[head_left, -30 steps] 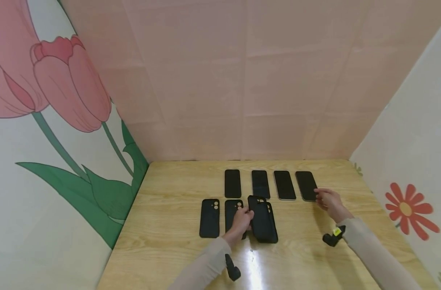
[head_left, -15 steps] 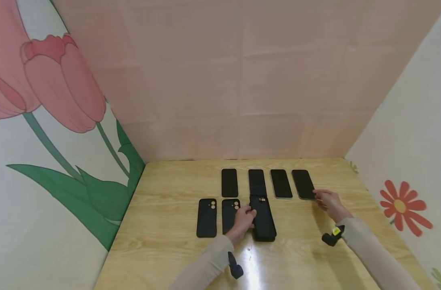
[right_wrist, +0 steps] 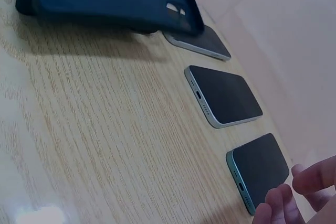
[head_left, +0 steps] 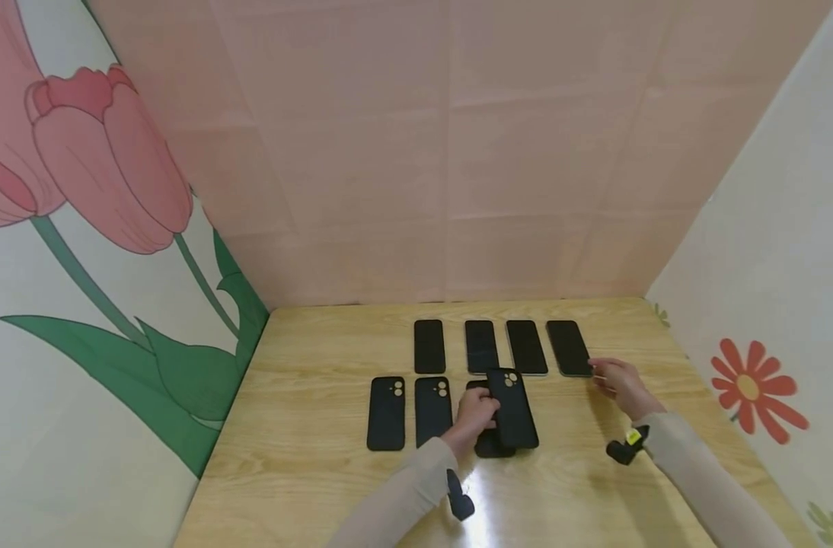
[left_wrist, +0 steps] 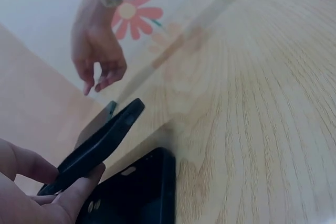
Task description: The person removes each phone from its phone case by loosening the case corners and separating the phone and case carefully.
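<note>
A black phone case [head_left: 515, 411], with camera cutouts at its top, is pinched along its left edge by my left hand [head_left: 474, 417]. It is raised and tilted over another black phone case [head_left: 493, 447], which lies on the table partly covered. In the left wrist view, thumb and fingers hold the raised case [left_wrist: 100, 148] by one end. My right hand [head_left: 620, 382] hovers at the lower right corner of the rightmost phone [head_left: 569, 348], its fingers loosely bent with nothing between them. That phone [right_wrist: 260, 169] shows a green edge in the right wrist view.
Two more black cases, one at far left [head_left: 386, 413] and one beside my left hand [head_left: 433, 407], lie on the wooden table [head_left: 307, 457]. Behind them is a row of dark-screened phones [head_left: 429, 346]. A pink wall [head_left: 362, 190] borders the back edge.
My left hand has moved right, carrying the held case rightward off the lower case, which now shows more. My right hand stays by the rightmost phone. The head view has shifted slightly.
</note>
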Demonstrator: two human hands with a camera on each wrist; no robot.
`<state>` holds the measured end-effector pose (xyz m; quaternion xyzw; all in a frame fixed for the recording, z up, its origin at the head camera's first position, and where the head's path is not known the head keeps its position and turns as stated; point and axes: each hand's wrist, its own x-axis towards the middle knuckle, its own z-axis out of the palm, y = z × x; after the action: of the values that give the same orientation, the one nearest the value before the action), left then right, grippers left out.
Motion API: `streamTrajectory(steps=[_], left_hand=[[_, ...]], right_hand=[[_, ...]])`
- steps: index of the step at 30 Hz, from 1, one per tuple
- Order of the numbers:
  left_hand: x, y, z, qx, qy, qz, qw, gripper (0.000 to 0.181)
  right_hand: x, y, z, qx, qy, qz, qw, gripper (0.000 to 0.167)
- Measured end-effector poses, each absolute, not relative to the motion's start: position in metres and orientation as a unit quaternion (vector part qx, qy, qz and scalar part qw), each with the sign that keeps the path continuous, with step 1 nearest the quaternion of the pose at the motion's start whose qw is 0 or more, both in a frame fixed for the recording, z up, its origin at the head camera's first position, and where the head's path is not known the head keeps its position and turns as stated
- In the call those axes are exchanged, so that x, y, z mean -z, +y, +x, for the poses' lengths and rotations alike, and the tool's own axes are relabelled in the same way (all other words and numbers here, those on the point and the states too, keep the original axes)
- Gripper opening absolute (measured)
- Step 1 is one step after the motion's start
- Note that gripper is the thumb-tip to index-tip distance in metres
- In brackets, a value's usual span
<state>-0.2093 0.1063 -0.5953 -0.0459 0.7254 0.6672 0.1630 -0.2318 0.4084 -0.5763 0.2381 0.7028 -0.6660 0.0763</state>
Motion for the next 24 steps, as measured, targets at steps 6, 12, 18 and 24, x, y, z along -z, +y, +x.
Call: streamTrajectory(steps=[6, 12, 18, 24], left_hand=[[0.598, 0.118, -0.203, -0.675, 0.717, -0.028, 0.173, 0.042], [0.598, 0.128, -0.198, -0.665, 0.724, -0.018, 0.180, 0.042], [0.600, 0.139, -0.196, -0.660, 0.730, -0.020, 0.176, 0.040], [0.606, 0.146, -0.197, -0.653, 0.743, -0.017, 0.149, 0.034]], right_hand=[[0.576, 0.410, -0.232, 0.664, 0.703, 0.242, 0.085, 0.031], [0.578, 0.411, -0.232, 0.656, 0.708, 0.246, 0.088, 0.038], [0.580, 0.412, -0.232, 0.660, 0.706, 0.239, 0.090, 0.036], [0.580, 0.412, -0.232, 0.655, 0.709, 0.244, 0.088, 0.036]])
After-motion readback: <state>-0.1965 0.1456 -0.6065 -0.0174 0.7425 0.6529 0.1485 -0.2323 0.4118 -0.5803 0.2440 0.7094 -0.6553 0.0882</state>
